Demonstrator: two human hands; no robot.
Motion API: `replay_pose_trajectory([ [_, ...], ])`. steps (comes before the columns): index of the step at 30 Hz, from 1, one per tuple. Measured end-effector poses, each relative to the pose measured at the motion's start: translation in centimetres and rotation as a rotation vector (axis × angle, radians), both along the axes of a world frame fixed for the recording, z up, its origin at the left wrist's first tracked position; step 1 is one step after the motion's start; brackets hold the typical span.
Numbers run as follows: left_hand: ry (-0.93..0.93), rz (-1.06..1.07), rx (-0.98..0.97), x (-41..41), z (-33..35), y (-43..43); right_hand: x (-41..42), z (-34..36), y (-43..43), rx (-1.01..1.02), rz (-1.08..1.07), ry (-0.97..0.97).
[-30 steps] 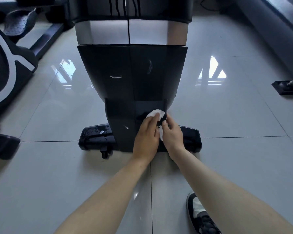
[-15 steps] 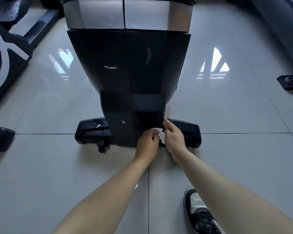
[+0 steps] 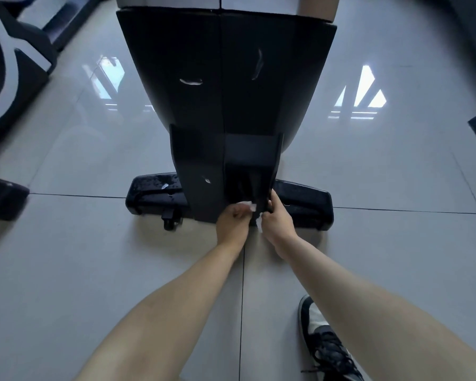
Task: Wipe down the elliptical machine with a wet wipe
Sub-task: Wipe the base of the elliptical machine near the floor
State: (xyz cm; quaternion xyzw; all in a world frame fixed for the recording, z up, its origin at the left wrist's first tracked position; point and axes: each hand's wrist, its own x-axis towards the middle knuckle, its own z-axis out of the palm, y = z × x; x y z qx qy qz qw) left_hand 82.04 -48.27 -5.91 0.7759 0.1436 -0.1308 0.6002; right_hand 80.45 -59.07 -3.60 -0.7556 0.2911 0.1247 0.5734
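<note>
Observed from beside the machine. The elliptical machine (image 3: pixel 223 92) stands on a glossy tiled floor (image 3: pixel 94 270), its black shroud narrowing down to a cross-foot (image 3: pixel 302 204) that lies flat on the tiles. A small wheel (image 3: pixel 169 220) shows under the foot's left half. Several pale scuffs mark the shroud.

The wet wipe (image 3: pixel 249 206) is bunched small and white at the bottom edge of the shroud's lower panel, just above the floor and between the two hands. The left hand (image 3: pixel 232 224) has its fingers curled round the wipe, which shows at the fingertips and is held against the panel. The right hand (image 3: pixel 276 218) sits just beside it, thumb up along the panel's right edge and fingers curled in. A sliver of white shows at its fingertips, so it appears to pinch the wipe's other end, though shadow there makes this uncertain. Both forearms are bare and reach straight forward.

A black and white shoe (image 3: pixel 322 345) is planted on the tiles under the right forearm. A second machine (image 3: pixel 8 64) stands well apart at the left. Window reflections lie on the floor either side of the shroud.
</note>
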Motion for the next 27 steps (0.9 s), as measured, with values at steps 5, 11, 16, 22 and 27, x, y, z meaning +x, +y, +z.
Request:
replay_pose_trajectory([
  [5, -0.015, -0.072, 0.013, 0.4, -0.7, -0.6, -0.5, -0.2, 0.5, 0.003, -0.055, -0.022],
  [11, 0.179, -0.065, 0.134, 0.5, -4.2, -0.3, 0.3, -1.1, 0.4, -0.021, -0.022, 0.05],
  [16, 0.236, 0.111, 0.03, 0.5, -5.1, 0.6, 0.9, -1.3, 0.7, -0.06, 0.042, 0.103],
  [22, 0.145, 0.208, 0.126, 0.4, -3.4, 1.5, 0.1, -0.8, 2.0, -0.133, -0.046, 0.012],
  [27, -0.109, 0.136, 0.142, -1.0, -0.7, 1.4, -1.8, 1.1, 3.3, -0.169, -0.178, -0.178],
])
